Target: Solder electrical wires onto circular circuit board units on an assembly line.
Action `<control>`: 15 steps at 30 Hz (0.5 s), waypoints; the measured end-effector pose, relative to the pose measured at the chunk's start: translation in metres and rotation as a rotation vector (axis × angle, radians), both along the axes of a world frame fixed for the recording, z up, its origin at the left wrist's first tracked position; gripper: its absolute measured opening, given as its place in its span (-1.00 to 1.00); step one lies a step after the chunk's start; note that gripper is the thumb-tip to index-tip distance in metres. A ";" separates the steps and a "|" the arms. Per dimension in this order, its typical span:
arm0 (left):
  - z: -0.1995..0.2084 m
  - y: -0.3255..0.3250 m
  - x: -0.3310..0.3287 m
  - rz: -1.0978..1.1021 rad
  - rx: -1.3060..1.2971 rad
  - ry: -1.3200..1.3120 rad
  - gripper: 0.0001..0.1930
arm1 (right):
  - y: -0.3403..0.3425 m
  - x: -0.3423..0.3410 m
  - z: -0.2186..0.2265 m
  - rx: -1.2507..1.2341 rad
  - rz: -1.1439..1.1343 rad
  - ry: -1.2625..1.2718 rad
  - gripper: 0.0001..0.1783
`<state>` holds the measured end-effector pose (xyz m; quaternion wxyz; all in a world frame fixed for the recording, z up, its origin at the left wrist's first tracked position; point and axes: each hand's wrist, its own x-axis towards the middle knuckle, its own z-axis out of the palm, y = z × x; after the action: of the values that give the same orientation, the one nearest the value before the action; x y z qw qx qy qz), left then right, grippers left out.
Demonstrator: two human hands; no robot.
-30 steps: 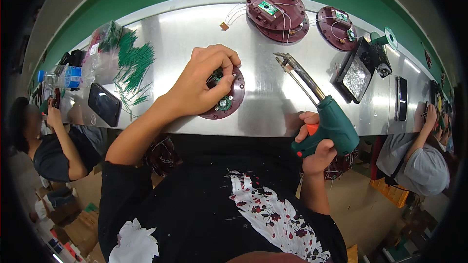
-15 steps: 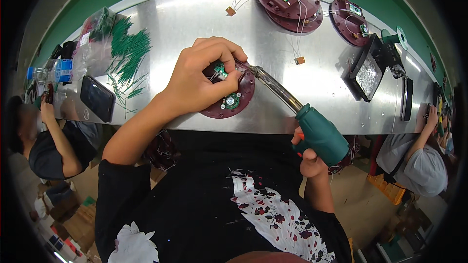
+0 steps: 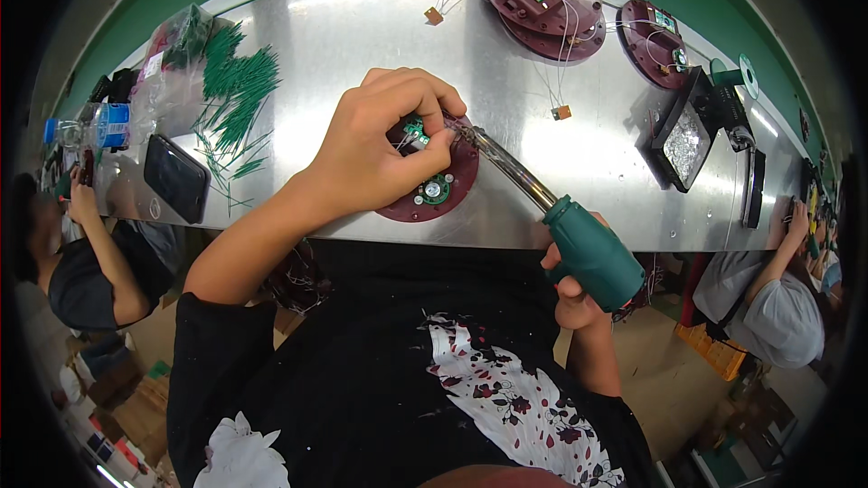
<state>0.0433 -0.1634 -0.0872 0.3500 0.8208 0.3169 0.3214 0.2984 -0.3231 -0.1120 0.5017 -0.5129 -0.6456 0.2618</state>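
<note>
On the table in front of me lies a round maroon plastic housing (image 3: 463,183) with a small green circuit board (image 3: 416,134) and a round green part (image 3: 436,190) on it. My left hand (image 3: 375,140) reaches over the housing, thumb and index finger pinched at its upper right. Whatever those fingertips hold is too small and covered to make out. A green soldering gun (image 3: 592,248) is gripped in my right hand (image 3: 577,303). Its long metal barrel slants up to the left, and the tip is right beside my left fingertips, over the housing's edge.
More maroon housings (image 3: 592,41) with wires stand at the back right. A black tray (image 3: 680,140) and a green solder spool (image 3: 743,77) are at right. Left are green wires (image 3: 240,81), a phone (image 3: 176,178) and a bottle (image 3: 110,126). People (image 3: 95,280) work on both sides.
The whole view has shifted slightly. Both hands keep nearly the same pose, with the soldering tip still beside my left fingertips. The red patch by the gun's trigger is now covered.
</note>
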 end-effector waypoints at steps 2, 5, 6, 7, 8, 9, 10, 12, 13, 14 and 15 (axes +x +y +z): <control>0.000 0.000 0.000 0.000 0.005 -0.001 -0.87 | -0.009 0.003 -0.004 -0.100 -0.002 0.076 -0.36; 0.000 -0.002 0.000 0.006 0.010 0.008 -0.87 | -0.018 0.001 -0.005 -0.181 -0.024 0.174 -0.27; 0.000 -0.002 0.001 0.006 0.010 0.006 -0.87 | -0.020 -0.001 -0.006 -0.211 -0.047 0.236 -0.18; -0.001 -0.001 0.002 0.011 0.030 -0.005 -0.86 | -0.021 -0.003 -0.006 -0.241 -0.069 0.298 -0.09; -0.002 -0.001 0.002 0.016 0.050 -0.016 -0.85 | -0.021 -0.004 -0.005 -0.242 -0.069 0.296 -0.09; -0.002 -0.002 0.003 0.020 0.069 -0.027 -0.84 | -0.019 -0.004 -0.004 -0.235 -0.075 0.297 -0.08; -0.002 -0.002 0.003 0.021 0.070 -0.027 -0.84 | -0.017 -0.005 -0.002 -0.227 -0.081 0.298 -0.06; -0.002 -0.002 0.003 0.021 0.060 -0.025 -0.83 | -0.015 -0.005 -0.001 -0.218 -0.087 0.298 -0.04; -0.001 -0.001 0.003 0.020 0.055 -0.023 -0.83 | -0.015 -0.005 -0.002 -0.222 -0.079 0.288 -0.04; -0.001 -0.001 0.003 0.018 0.056 -0.024 -0.83 | -0.015 -0.004 -0.002 -0.226 -0.072 0.278 -0.04; 0.000 -0.001 0.003 0.018 0.060 -0.016 -0.83 | -0.015 -0.004 -0.002 -0.227 -0.061 0.271 -0.04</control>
<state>0.0462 -0.1643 -0.0872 0.3247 0.8256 0.3116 0.3404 0.2947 -0.3379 -0.1144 0.5309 -0.5456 -0.5223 0.3843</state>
